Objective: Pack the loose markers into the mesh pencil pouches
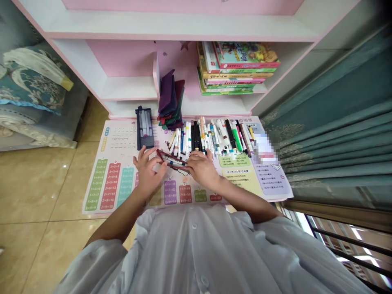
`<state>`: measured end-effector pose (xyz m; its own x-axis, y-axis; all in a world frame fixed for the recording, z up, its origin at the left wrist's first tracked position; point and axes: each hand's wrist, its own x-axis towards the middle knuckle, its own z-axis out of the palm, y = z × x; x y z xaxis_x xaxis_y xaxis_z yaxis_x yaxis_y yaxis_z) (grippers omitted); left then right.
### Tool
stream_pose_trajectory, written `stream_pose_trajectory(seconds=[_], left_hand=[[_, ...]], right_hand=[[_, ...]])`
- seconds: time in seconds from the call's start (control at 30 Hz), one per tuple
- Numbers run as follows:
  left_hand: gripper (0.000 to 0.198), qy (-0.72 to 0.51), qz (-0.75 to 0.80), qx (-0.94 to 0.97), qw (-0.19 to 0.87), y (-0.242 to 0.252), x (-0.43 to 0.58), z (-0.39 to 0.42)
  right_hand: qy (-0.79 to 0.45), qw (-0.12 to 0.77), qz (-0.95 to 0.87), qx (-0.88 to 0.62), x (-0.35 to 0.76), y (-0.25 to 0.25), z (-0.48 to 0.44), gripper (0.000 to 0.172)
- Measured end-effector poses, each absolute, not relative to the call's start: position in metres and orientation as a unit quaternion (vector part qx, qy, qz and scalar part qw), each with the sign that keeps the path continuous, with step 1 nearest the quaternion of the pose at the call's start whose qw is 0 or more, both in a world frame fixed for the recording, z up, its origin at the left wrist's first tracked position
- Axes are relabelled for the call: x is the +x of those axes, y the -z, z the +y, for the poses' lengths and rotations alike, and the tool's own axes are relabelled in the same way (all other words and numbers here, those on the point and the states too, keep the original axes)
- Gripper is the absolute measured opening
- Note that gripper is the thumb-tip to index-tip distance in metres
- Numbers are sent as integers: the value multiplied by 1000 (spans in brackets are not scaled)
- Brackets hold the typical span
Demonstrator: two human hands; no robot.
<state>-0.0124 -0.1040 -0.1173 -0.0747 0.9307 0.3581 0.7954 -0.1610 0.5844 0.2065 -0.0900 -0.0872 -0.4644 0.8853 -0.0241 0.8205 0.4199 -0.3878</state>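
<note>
A dark red, see-through pouch [180, 167] lies between my hands at the front of the desk, with a pen or marker [172, 162] showing in it. My left hand [148, 169] pinches its left end between thumb and forefinger, the other fingers apart. At the right end, my right hand [202, 168] is closed round the pouch, its fingertips partly hidden. Just beyond the hands lies a wide row of loose markers and pens [214, 136]. A navy pouch [145, 143] holding several grey markers lies behind my left hand.
Folded purple, green and red pouches [167, 102] are stacked at the back, by a shelf divider. Books [235, 75] are piled on the shelf to the right. A printed mat [122, 143] covers the desk. Curtains [330, 122] hang at the right, and a blurred white item [266, 148] lies beside the markers.
</note>
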Motion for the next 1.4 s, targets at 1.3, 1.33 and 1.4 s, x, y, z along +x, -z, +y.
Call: stream_pose_trajectory(seconds=[1.3, 1.33, 1.4], left_hand=[[14, -263, 458, 840, 124, 125, -32, -65], [14, -260, 460, 840, 123, 125, -33, -65], [14, -261, 461, 840, 120, 125, -32, -65]], right_hand=[[-130, 218, -798, -547, 162, 91, -81, 36], [-132, 209, -795, -554, 160, 90, -80, 36], [-137, 191, -791, -564, 158, 87, -79, 34]])
